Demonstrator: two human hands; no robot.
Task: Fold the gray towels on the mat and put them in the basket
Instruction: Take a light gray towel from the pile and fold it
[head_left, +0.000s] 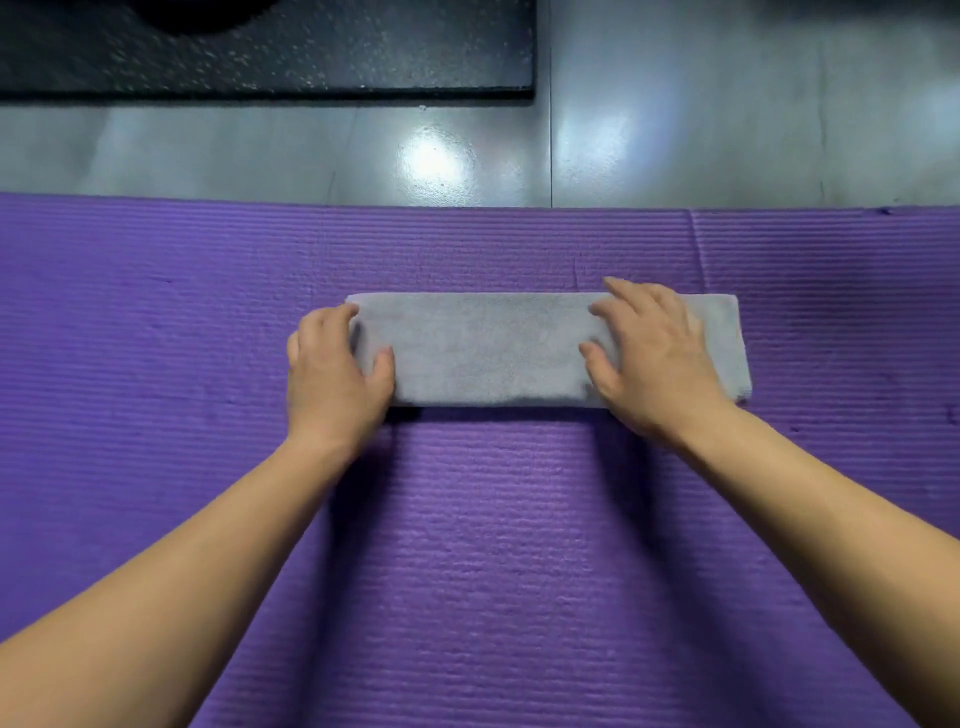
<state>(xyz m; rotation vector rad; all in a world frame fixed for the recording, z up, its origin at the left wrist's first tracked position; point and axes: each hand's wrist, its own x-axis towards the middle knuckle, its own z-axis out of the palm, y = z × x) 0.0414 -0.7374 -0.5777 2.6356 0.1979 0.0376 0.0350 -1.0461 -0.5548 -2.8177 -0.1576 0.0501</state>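
Purple ribbed foam covers most of the view: the mat lies on a glossy gray floor that catches bright patches of light. On the mat, close to its far edge and a little right of its middle, lies the gray towel, folded into a long flat strip parallel to that edge.

The left hand is at the strip's left end. Its grip is closed on the towel, with the fingers curled round the end and the thumb on top of the cloth. The right hand rests flat on the right part of the strip with its grip open and fingers spread and nearly straight. The towel's right end shows beyond it.

Both bare forearms reach in from the mat's near edge. Past the far edge, a black speckled slab sits on the floor at the far left.
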